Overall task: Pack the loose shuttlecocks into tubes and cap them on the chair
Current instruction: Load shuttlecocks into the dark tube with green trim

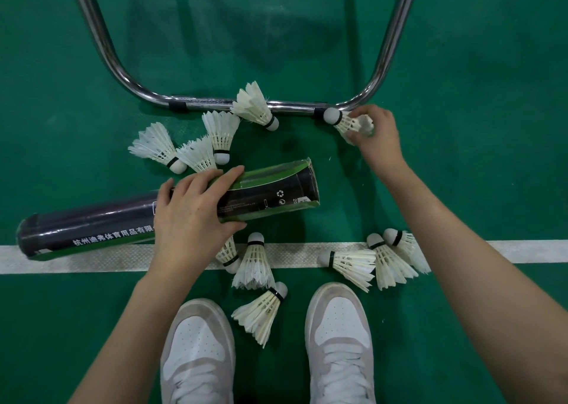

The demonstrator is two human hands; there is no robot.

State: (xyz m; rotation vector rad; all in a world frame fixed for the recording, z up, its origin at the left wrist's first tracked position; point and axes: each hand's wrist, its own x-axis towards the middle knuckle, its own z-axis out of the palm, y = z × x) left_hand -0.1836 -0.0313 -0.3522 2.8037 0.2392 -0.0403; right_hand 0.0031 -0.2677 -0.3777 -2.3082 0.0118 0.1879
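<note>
From the head camera, looking straight down at the green court floor (461, 188), the person crouches over a scatter of white feather shuttlecocks.

The left hand (196, 210) has its grip wrapped over the middle of a long black-and-green cardboard tube (270, 194) that lies on the floor. The tube's long axis runs nearly left to right, rising slightly toward the right, and its open mouth faces right. Its other end, dark and seemingly closed, rests at the white court line (522, 251) on the left.

The right hand (376, 136) reaches farther out, near the right bend of the chromed steel chair leg frame (215, 102). Its grip pinches the feather skirt of one white shuttlecock with a cork nose (341, 120); the nose points left toward the frame. So the tube's mouth lies below and left of that shuttlecock, well apart, and the right hand is clearly the nearer one to it. I judge the shuttlecock would have to be swung round so its cork leads into the opening.

Other shuttlecocks lie loose: four beyond the tube by the frame, three by the left wrist, three on the line near the right forearm. A pair of white and grey trainers (339, 342) stands at the near edge.

Chinese print along the tube reads, as far as visible, "杭州迪弗体育用品有限"; a recycling symbol sits near the mouth. Smaller text is too fine to read.
</note>
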